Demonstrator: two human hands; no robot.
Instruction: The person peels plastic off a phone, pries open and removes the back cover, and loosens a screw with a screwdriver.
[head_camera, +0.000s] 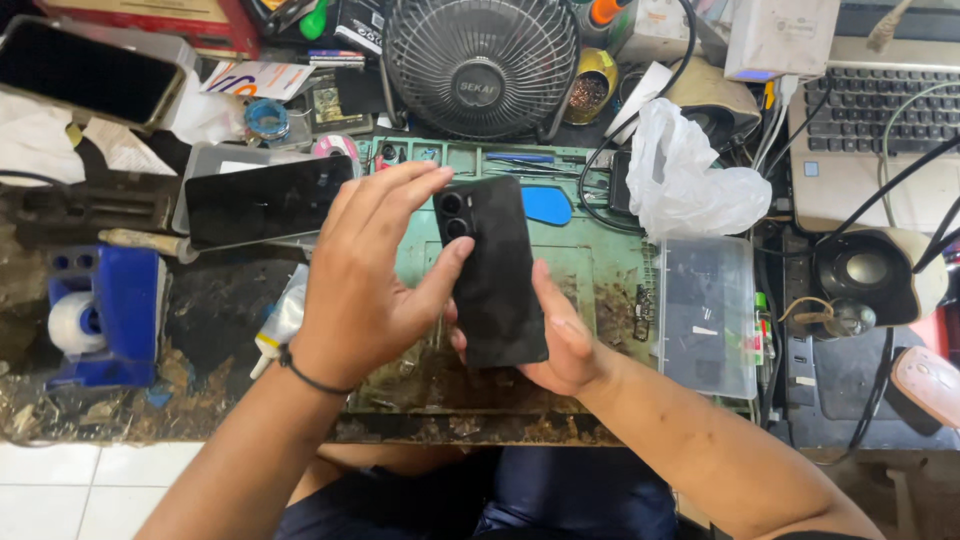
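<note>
From your head camera, the black phone stands back-side up above the green mat on the tabletop, its long axis running away from you, lenses at the far end. Your right hand cradles its near end from below; your left hand grips its left edge, fingers at the lenses.

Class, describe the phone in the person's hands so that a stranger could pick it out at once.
Find the green work mat below the round black desk fan. Above it, the left hand and right hand hold a black phone, back up, two round lenses showing; the other phones lie screen up.
</note>
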